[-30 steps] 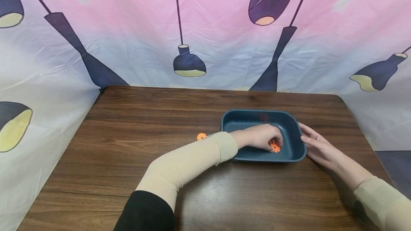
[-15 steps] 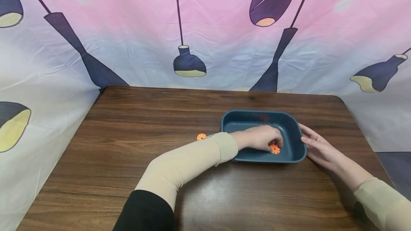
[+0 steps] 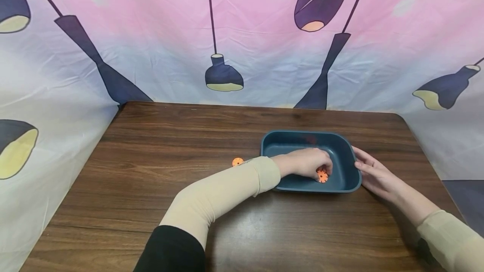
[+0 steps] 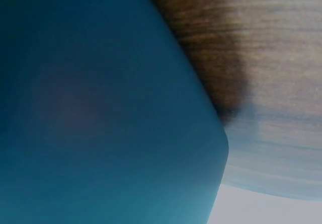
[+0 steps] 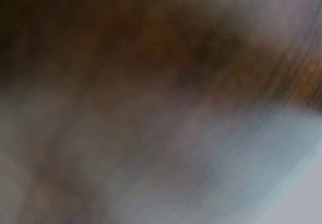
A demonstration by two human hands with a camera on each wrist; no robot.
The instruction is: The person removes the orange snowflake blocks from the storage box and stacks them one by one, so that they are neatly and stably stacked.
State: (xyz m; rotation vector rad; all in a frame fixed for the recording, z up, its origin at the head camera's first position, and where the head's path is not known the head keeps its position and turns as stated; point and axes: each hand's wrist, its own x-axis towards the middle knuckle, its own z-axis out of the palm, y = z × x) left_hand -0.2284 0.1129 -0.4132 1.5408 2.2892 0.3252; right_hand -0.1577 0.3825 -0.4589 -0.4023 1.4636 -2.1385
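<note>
My left hand [image 3: 311, 162] reaches down inside a dark blue rectangular tub [image 3: 344, 160], its fingers curled. It pinches a small round orange notched disc [image 3: 322, 176] low over the tub floor; the fingertips are partly hidden, and I cannot tell whether the disc touches the floor. At the tub's right end, my right hand [image 3: 379, 178] lies with fairly straight fingers against the outer wall, thumb near the rim. Blue tub wall [image 4: 110, 113] fills much of the left wrist view, without the hand showing. The right wrist view is too blurred to make out the hand.
Another orange notched disc [image 3: 238, 161] lies on the brown wooden table [image 3: 170, 146], left of the tub and partly behind my left sleeve [image 3: 223, 192]. A cloth printed with lamps [image 3: 257, 32] hangs behind the table's far edge.
The orange disc in my left hand has shifted slightly left and turned a little. The tub and my right hand keep their places.
</note>
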